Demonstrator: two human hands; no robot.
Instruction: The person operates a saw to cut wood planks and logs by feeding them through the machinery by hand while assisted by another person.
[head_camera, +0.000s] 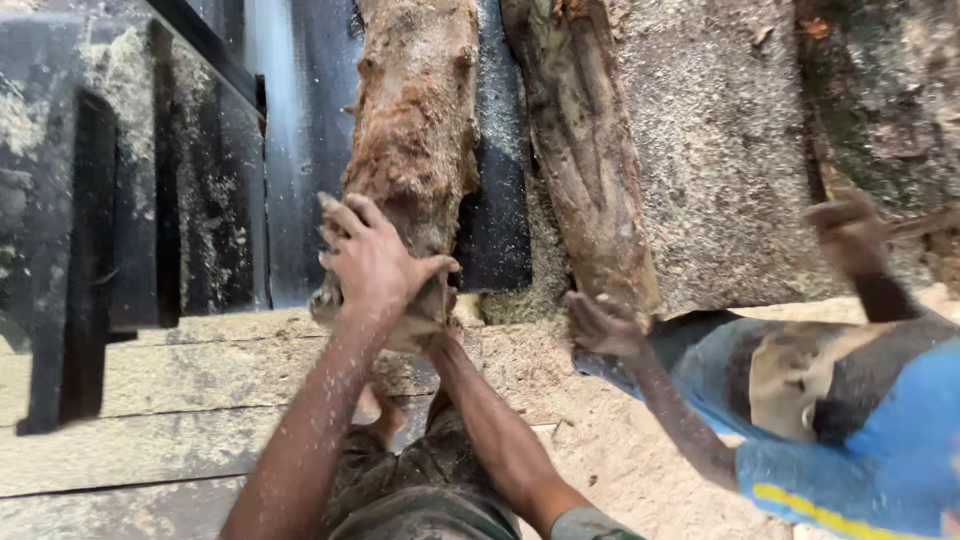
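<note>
You have two logs in front of you. Your left hand (375, 262) lies flat on top of the near end of the left log (415, 130), with the fingers spread over the rough brown bark. Your right hand (432, 318) is tucked under that same end, right below your left hand. It is mostly hidden, so you cannot tell how its fingers sit. The left log lies on a dark metal worktop (200, 200) dusted with sawdust, and it points away from you.

The second log (585, 150) lies just to the right of the left log, close but not touching it. Another person in a blue shirt (880, 440) bends down to the right of the left log. One of that person's hands (600, 325) touches the near end of the second log. Their other hand (848, 232) is raised farther right and looks blurry.

Pale wooden planks (150, 420) lie below the left log's near end, with sawdust on them.
</note>
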